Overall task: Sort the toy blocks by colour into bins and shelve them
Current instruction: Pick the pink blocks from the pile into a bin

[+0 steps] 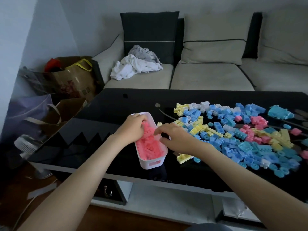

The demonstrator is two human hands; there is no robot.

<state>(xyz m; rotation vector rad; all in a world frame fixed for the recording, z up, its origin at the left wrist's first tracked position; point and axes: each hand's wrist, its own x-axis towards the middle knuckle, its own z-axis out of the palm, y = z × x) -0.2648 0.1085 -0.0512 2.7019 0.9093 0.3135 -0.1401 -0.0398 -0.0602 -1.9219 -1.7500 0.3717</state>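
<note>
Finding 1. The bin [152,163], white and narrow, stands on the table [116,104] at the left edge of the pile [233,130]. We judge it was set there so that each transfer is a short reach.

Finding 2. The bin is filled close to its rim with pink blocks [148,147] and no other colour shows in it. Pink is evidently the colour in hand.

Finding 3. The left hand [133,129] is at the far end of the bin, fingers bent down into the pink blocks. We cannot tell whether it grips one or only presses them. Given how full the bin is, packing them flat is the likelier purpose.

Finding 4. The right hand [176,139] lies across the bin's right rim, fingers loosely curved with the tips over the contents, thumb apart from them. We see nothing held in it. Its position fits a drop into the bin or steadying the wall.

Finding 5. Loose pinks [259,120] lie among the blue, yellow and white pieces of the pile, well apart from the bin. The pink sort is therefore not complete, the other colours are unsorted, and no shelving has begun.

Risk: further pieces may spill over the rim.
</note>
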